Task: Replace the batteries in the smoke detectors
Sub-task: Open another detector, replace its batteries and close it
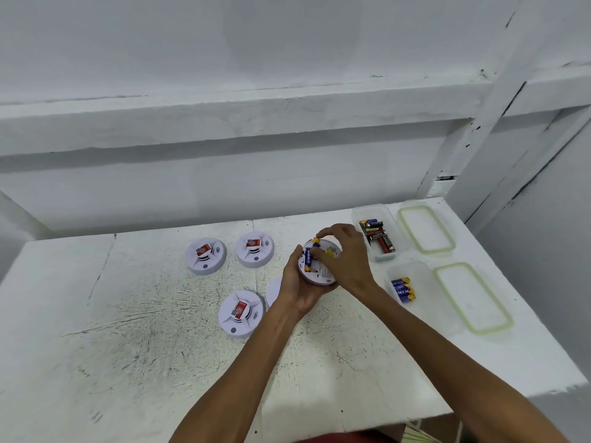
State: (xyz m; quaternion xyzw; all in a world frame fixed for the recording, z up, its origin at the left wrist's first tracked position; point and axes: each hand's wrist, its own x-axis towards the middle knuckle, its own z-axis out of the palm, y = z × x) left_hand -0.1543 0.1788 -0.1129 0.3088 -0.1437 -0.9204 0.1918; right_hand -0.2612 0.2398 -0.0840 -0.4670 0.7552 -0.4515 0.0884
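Smoke detector (319, 272), frame centre, cupped in left hand (297, 290); right hand (345, 260) pinches blue-yellow battery (316, 241); its label unreadable.

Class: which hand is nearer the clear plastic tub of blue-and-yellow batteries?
Right. The right hand, pinching a blue-and-yellow battery, is left of that tub; the left hand, gripping the round white smoke detector, lies farther left.

Bare workrm: white-painted wall (224, 59), scuffed table (128, 346)

A forearm (249, 356) hides most of a white disc (273, 290); print on the held detector (323, 275) is unreadable.
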